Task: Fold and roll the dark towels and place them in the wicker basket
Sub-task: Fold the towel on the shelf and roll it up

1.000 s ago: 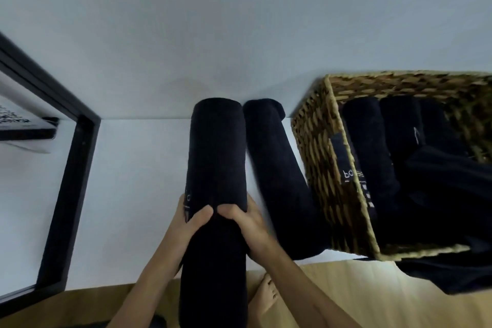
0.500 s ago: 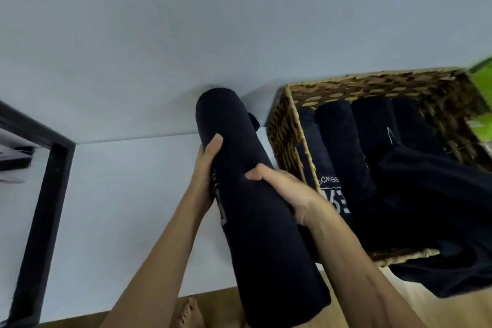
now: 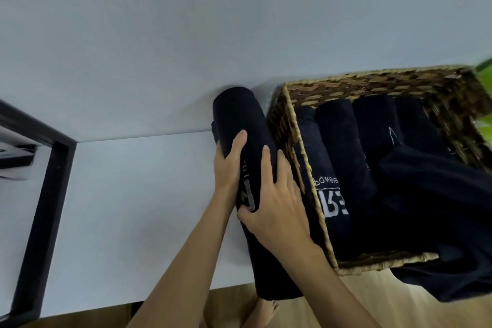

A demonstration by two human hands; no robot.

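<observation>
Rolled dark towel (image 3: 249,125): just left of wicker basket (image 3: 306,168), clasped by left hand (image 3: 229,165) and right hand (image 3: 277,200); basket: four rolls inside, loose towel (image 3: 439,208) draped over; risk: crowded basket, roll may snag the rim and unroll

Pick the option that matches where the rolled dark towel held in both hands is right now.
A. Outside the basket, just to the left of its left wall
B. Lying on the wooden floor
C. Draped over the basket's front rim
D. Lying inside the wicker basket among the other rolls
A: the rolled towel sits left of the wicker basket, outside its wall, gripped by the left hand and right hand.
</observation>
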